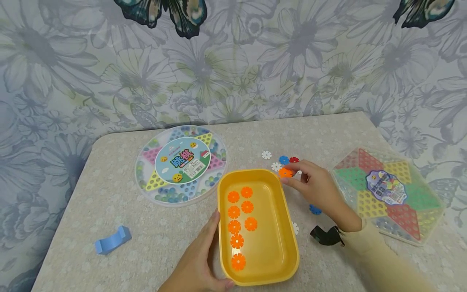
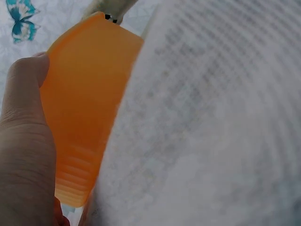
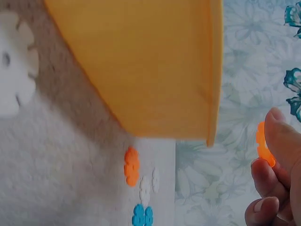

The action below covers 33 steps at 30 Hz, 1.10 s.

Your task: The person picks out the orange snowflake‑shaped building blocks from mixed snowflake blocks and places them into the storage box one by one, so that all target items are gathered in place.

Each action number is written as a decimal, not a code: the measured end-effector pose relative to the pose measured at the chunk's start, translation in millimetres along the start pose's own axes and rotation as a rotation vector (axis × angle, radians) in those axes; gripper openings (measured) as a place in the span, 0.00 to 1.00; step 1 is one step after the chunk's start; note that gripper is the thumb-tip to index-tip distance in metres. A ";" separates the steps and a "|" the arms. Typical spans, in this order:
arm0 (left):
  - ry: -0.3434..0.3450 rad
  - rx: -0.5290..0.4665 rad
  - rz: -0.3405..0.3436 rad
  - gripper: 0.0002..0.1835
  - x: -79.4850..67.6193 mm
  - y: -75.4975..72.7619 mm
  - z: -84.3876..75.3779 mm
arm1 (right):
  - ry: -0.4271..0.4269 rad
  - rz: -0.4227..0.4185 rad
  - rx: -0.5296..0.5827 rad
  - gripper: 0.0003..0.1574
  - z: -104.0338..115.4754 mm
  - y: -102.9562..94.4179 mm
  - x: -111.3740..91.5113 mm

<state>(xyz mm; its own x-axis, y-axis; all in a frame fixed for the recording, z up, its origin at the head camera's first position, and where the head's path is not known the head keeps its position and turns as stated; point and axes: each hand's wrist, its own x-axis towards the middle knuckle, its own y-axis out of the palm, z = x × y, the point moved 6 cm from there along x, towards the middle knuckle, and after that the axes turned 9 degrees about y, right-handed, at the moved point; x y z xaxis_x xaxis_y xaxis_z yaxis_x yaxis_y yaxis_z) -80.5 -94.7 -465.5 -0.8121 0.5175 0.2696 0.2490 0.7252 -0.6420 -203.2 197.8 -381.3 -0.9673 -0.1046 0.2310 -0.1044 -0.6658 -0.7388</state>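
Observation:
My left hand point(image 1: 198, 257) holds the yellow plastic tray point(image 1: 271, 243) by its left side, fingers along the wall and thumb at the near corner. Inside the tray, several orange notched snowflake discs point(image 1: 234, 226) lie in two columns towards the left. Just beyond the tray's far right corner, my right hand point(image 1: 321, 186) pinches an orange snowflake disc point(image 3: 264, 146) between thumb and finger. Around those fingertips, white point(image 1: 266, 155), blue point(image 1: 283, 159) and red point(image 1: 294, 159) discs lie on the table. In the right wrist view another orange disc point(image 3: 132, 166) rests on the tabletop beside the tray.
A round Chinese checkers set point(image 1: 182, 162) with marbles lies behind the tray to the left. At the right is a clear-cased star-patterned board point(image 1: 388, 194). A blue curved block point(image 1: 113, 240) sits at the left. A blue disc point(image 1: 315, 209) lies under my right forearm.

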 end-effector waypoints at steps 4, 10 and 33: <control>0.008 0.031 -0.007 0.77 2.6 0.9 0.0 | -0.011 0.032 0.065 0.20 6.6 5.1 -8.9; 0.009 0.033 -0.005 0.76 5.3 1.8 0.4 | -0.027 0.059 0.089 0.19 14.4 11.3 -22.6; -0.068 0.012 0.034 0.76 5.2 3.1 3.1 | -0.196 0.365 -0.178 0.19 65.8 72.1 -69.9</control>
<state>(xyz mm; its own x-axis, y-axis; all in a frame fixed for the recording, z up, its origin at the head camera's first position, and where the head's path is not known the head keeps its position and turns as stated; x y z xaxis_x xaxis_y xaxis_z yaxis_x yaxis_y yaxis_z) -85.7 -91.1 -468.3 -0.8373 0.5093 0.1987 0.2708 0.7022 -0.6585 -127.9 108.5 -409.1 -0.8878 -0.4586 0.0384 0.1804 -0.4237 -0.8877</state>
